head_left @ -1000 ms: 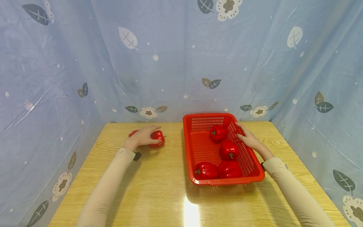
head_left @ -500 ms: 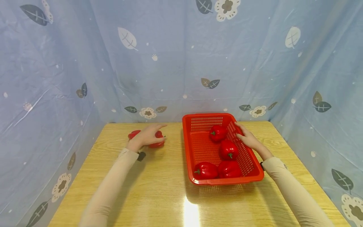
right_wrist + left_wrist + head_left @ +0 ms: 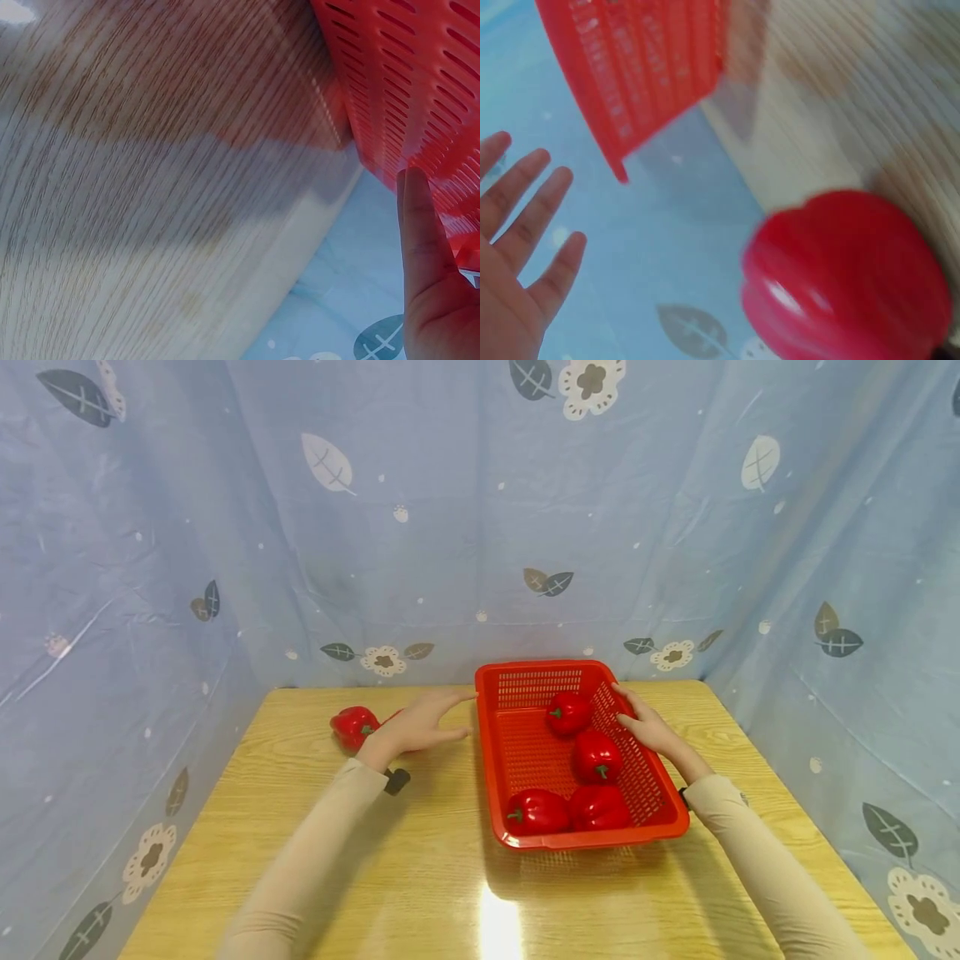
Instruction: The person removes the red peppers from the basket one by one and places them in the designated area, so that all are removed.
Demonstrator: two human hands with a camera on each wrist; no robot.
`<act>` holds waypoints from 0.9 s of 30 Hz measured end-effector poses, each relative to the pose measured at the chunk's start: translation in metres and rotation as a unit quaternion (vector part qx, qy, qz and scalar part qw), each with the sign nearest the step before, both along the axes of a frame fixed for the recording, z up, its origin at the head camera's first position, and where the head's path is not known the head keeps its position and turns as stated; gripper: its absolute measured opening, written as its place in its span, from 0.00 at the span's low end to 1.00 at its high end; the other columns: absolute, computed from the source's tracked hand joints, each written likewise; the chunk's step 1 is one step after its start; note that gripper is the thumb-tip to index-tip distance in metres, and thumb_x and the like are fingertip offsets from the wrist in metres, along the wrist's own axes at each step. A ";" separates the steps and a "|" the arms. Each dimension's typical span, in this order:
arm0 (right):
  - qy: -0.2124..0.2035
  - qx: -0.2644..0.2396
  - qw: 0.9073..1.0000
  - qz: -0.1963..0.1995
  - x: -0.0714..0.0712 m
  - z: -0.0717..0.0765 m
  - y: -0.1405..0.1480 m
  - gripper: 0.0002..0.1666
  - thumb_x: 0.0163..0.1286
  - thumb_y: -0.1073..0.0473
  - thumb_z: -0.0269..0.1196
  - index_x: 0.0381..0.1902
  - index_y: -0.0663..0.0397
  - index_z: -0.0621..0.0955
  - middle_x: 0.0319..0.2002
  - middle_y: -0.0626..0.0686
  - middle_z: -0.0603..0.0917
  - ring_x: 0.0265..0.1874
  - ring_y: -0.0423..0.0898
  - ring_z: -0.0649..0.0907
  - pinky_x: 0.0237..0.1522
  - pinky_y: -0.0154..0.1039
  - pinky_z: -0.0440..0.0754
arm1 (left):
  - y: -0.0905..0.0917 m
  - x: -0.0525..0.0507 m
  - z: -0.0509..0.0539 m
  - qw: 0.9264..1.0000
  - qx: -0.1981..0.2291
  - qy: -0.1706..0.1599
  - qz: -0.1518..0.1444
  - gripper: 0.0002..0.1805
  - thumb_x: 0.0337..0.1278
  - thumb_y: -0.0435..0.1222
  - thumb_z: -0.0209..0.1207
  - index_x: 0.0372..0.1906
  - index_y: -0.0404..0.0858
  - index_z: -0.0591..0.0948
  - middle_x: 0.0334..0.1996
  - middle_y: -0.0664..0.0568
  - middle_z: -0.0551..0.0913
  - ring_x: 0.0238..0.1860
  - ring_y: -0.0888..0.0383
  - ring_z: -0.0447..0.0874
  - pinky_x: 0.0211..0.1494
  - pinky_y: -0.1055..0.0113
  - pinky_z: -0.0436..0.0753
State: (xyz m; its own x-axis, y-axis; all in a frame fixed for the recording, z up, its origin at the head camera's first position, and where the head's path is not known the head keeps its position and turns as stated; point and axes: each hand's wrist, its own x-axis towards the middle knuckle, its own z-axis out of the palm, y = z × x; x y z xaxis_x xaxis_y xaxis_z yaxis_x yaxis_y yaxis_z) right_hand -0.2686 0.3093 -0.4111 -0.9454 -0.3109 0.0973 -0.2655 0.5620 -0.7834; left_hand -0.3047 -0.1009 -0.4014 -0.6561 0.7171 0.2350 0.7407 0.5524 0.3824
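Observation:
My left hand [image 3: 423, 722] hovers with spread fingers between the peppers on the table and the left rim of the red plastic basket [image 3: 491, 760]; nothing is in it. Below and behind that hand, one red bell pepper [image 3: 354, 727] lies at the left, and a second is mostly hidden by the hand. The left wrist view shows a red bell pepper [image 3: 847, 277] well apart from the fingers. My right hand [image 3: 648, 727] rests at the basket's right rim, and in the right wrist view a straight finger [image 3: 421, 232] lies against the outer wall.
Inside the basket, several red bell peppers [image 3: 596, 756] lie along the right and near sides. The wooden table [image 3: 405, 877] ends at the back against a blue patterned curtain [image 3: 420, 552], which also hangs along both sides.
My left hand has moved right, off the peppers towards the basket, uncovering the left pepper. The right hand stays at the basket rim. The whole head view has shifted slightly.

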 end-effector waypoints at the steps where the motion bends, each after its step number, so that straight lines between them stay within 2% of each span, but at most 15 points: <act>1: 0.001 0.003 1.000 0.000 0.001 0.001 -0.001 0.33 0.70 0.73 0.44 0.69 0.73 0.47 0.68 0.75 0.47 0.62 0.72 0.59 0.60 0.65 0.58 | 0.004 0.001 0.001 1.000 0.004 0.000 -0.007 0.35 0.57 0.53 0.56 0.68 0.45 0.63 0.66 0.49 0.66 0.67 0.49 0.62 0.68 0.52 0.60; 8: 0.006 0.001 1.000 0.002 0.003 0.003 -0.003 0.33 0.70 0.73 0.44 0.69 0.73 0.47 0.68 0.75 0.46 0.63 0.72 0.57 0.61 0.66 0.55 | 0.032 0.011 0.006 1.000 -0.008 -0.007 -0.028 0.35 0.57 0.55 0.55 0.68 0.49 0.63 0.66 0.56 0.66 0.67 0.57 0.61 0.69 0.58 0.60; 13: 0.007 0.001 1.000 0.001 0.001 0.002 -0.002 0.33 0.70 0.73 0.44 0.69 0.73 0.47 0.68 0.75 0.47 0.62 0.72 0.58 0.61 0.66 0.56 | 0.048 0.016 0.006 0.999 -0.028 -0.008 -0.044 0.35 0.57 0.56 0.53 0.68 0.49 0.63 0.65 0.56 0.66 0.66 0.57 0.62 0.68 0.59 0.62; 18: 0.004 0.004 1.000 -0.005 0.001 0.001 -0.002 0.33 0.70 0.73 0.44 0.69 0.73 0.47 0.68 0.75 0.47 0.63 0.72 0.57 0.61 0.66 0.55 | 0.056 0.018 0.002 0.998 -0.040 -0.007 -0.055 0.36 0.57 0.59 0.51 0.68 0.49 0.62 0.65 0.57 0.66 0.67 0.58 0.61 0.68 0.60 0.62; 24: 0.004 0.004 1.000 -0.005 0.002 0.004 -0.004 0.33 0.70 0.73 0.44 0.69 0.73 0.48 0.68 0.75 0.47 0.64 0.72 0.56 0.62 0.66 0.55 | 0.060 0.018 -0.006 0.997 -0.036 -0.034 -0.057 0.35 0.58 0.58 0.52 0.68 0.51 0.62 0.65 0.59 0.66 0.67 0.59 0.60 0.68 0.61 0.63; 27: 0.010 0.010 1.000 -0.004 0.001 0.003 -0.002 0.32 0.69 0.74 0.44 0.68 0.74 0.48 0.67 0.76 0.47 0.63 0.73 0.56 0.61 0.66 0.55 | 0.064 0.019 -0.006 0.996 -0.037 -0.043 -0.065 0.35 0.58 0.58 0.52 0.68 0.51 0.62 0.65 0.58 0.65 0.68 0.58 0.59 0.68 0.59 0.63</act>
State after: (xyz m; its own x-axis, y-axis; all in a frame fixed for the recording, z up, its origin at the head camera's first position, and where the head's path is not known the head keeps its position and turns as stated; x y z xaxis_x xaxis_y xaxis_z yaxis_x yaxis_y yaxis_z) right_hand -0.2676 0.3075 -0.4086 -0.9458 -0.3055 0.1099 -0.2764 0.5798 -0.7664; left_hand -0.2861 -0.0371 -0.4077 -0.5720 0.8107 0.1249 0.7742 0.4833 0.4087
